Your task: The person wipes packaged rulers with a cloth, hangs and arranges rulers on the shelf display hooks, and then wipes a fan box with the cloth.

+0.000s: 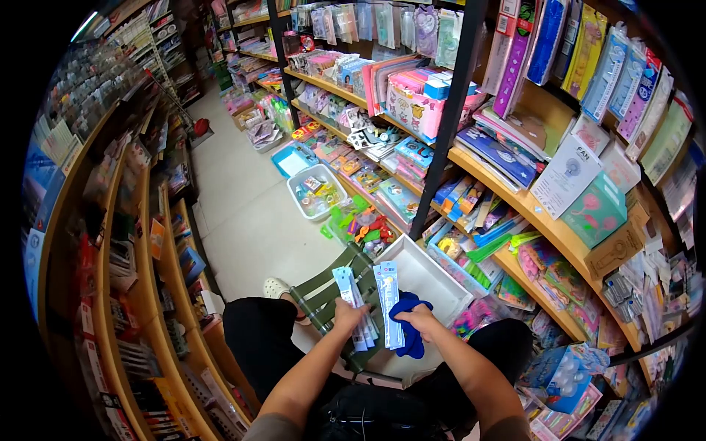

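My left hand is closed around several slim light-blue packets, fanned out above a dark green slatted stool. Bunched in my closed right hand is a dark blue cloth. The cloth overlaps the right edge of another slim pale-blue packet with white print. Whether my right fingers also grip that packet, I cannot tell. Just beyond my right hand stands a shallow white tray, its near side partly hidden by the cloth and packet.
Packed shelves rise on the right, with a black post. More wooden shelves line the left. On the aisle floor stand a white basin and a blue tray. Green and red plastic toys lie nearby.
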A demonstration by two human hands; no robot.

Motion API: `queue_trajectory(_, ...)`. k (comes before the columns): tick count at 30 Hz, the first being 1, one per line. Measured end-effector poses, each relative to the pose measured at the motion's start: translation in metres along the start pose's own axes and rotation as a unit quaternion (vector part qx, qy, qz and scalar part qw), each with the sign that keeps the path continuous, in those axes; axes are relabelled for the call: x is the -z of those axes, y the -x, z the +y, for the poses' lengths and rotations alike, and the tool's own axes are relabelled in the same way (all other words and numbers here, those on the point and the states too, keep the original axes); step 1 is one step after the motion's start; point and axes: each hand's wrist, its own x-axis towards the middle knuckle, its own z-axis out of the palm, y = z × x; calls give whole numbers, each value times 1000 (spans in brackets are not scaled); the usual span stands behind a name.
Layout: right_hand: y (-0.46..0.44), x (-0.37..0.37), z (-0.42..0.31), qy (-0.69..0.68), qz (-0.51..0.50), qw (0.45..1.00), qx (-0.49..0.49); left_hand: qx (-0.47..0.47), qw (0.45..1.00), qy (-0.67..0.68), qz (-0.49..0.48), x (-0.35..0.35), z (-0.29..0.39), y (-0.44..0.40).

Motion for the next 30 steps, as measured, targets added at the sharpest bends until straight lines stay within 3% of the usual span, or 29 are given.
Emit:
queue_trajectory(3, 12, 14, -3, -37, 10, 999, 4, -15, 996, -30, -77, -7, -21, -12)
queue_trajectory(6, 28, 23, -5, -79, 20, 996, 25, -67, 962, -217, 154, -15, -20, 6)
queue_trajectory(7, 32, 26, -3, -100, 23, 994, 27, -112, 953, -199, 199, -10, -7, 21)
queue_trajectory(10, 37, 20, 0, -146, 42, 987, 55, -252, 958, -56, 126, -5, 21, 42)
queue_trajectory(11, 35, 16, 5, -155, 47, 984, 79, -164, 982, 56, -77, 1, 38, 55)
queue_trajectory(12, 34, 12, 8, -163, 54, 980, 105, -107, 950, 168, -240, -11, 30, 50)
queue_trajectory(14, 39, 7, 7, -194, 68, 975, 90, -44, 905, 238, -350, -20, 51, 77)
queue_trajectory(20, 41, 12, 29, -192, 113, 966, 129, 8, 870, 231, -436, -9, 55, 89)
queue_trajectory(23, 21, 20, 36, -263, 137, 949, 111, 50, 865, 299, -399, 5, 59, 95)
queue_trajectory(26, 36, 32, 9, -456, 38, 880, 131, 32, 869, 303, -389, 12, 53, 91)
queue_trajectory(27, 48, 42, 1, -459, 4, 882, 112, 27, 872, 300, -386, 14, 52, 91)
queue_trajectory(30, 84, 50, -36, -554, -93, 791, 243, 23, 873, 315, -371, 19, 54, 89)
